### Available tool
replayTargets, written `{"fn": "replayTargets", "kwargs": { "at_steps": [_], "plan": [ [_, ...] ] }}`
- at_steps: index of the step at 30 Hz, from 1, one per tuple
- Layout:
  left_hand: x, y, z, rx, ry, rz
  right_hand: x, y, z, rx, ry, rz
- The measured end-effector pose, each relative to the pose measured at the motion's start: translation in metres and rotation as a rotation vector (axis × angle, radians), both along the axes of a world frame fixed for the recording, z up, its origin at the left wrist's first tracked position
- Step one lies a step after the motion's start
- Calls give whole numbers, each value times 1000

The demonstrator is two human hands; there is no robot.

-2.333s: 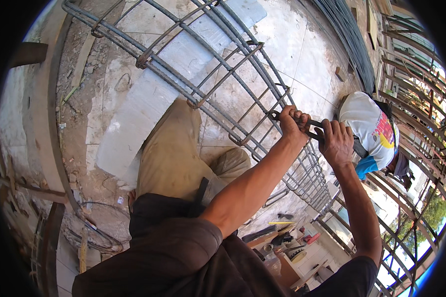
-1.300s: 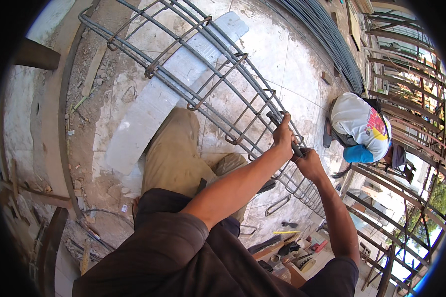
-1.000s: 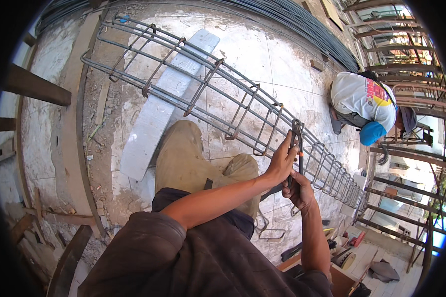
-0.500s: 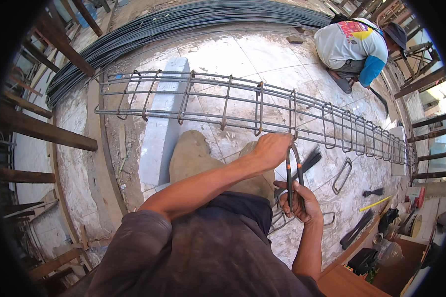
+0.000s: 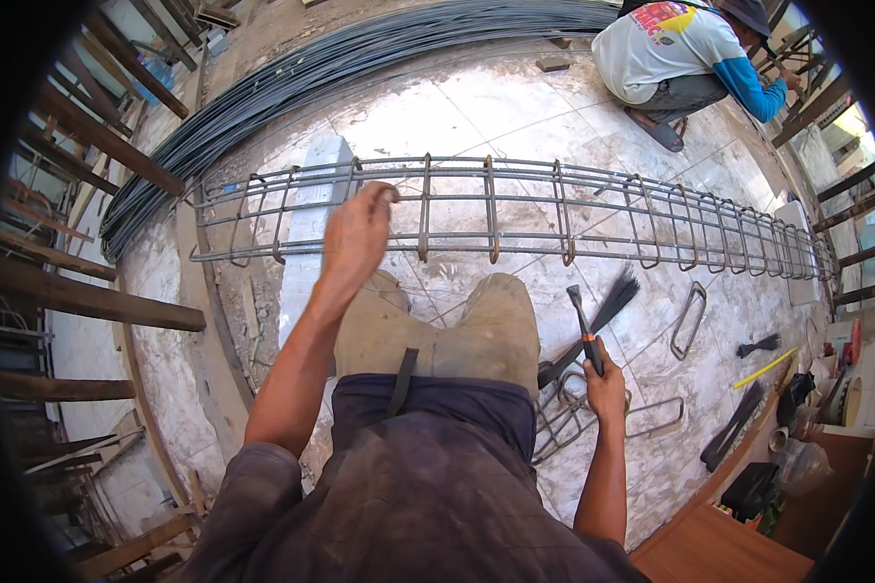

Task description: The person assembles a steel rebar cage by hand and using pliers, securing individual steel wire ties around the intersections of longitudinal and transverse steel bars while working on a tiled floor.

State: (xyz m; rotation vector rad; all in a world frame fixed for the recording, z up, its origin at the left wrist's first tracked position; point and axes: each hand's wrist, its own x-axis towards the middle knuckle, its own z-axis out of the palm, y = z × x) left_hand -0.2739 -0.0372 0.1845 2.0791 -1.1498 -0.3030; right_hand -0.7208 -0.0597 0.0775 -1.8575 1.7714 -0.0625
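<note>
Reaching out over the knees, the left hand (image 5: pixel 358 233) sits right at the near top bar of the rebar cage (image 5: pixel 515 209), fingers curled with the tips pinched at that bar, roughly where one of the upright ties crosses it. The cage lies on its side across the tiled floor (image 5: pixel 515 107), running from the left end near a pale concrete block (image 5: pixel 311 219) off to the far right, where it bends away toward the picture's rim.

The right hand (image 5: pixel 605 384) is low and well apart from the cage, wrapped tight round the handle of a tying tool (image 5: pixel 583 330), whose head points up toward the cage. Just beside it a bundle of thin tie wire (image 5: pixel 608 306) fans out on the floor, and a few loose bent stirrups (image 5: pixel 574 423) lie right under the hand, with another stirrup (image 5: pixel 688 319) off to the right.

Room-wise: open tile between the knees and the cage, and more behind it up to a big heap of long steel rods (image 5: pixel 292 83). Another person (image 5: pixel 681 53) squats at the far side, near the cage's back edge. Timber posts (image 5: pixel 97 306) crowd the left, and a wooden bench (image 5: pixel 729 544) with clutter closes the lower right corner.
</note>
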Motion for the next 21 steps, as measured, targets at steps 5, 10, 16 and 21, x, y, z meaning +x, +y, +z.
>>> {"fn": "replayTargets", "kwargs": {
  "at_steps": [5, 10, 16, 21],
  "plan": [
    [107, 56, 66, -166, -250, 398, -64, -19, -121, -57, -174, -316],
    [158, 137, 128, -97, -471, 506, -26, -26, -155, -40, 171, -393],
    [112, 184, 118, 237, -200, 287, 11, -27, -160, -72, 390, -338],
    [66, 194, 46, 392, 14, 135, 67, -83, -124, -325, -189, -135]
  ]
}}
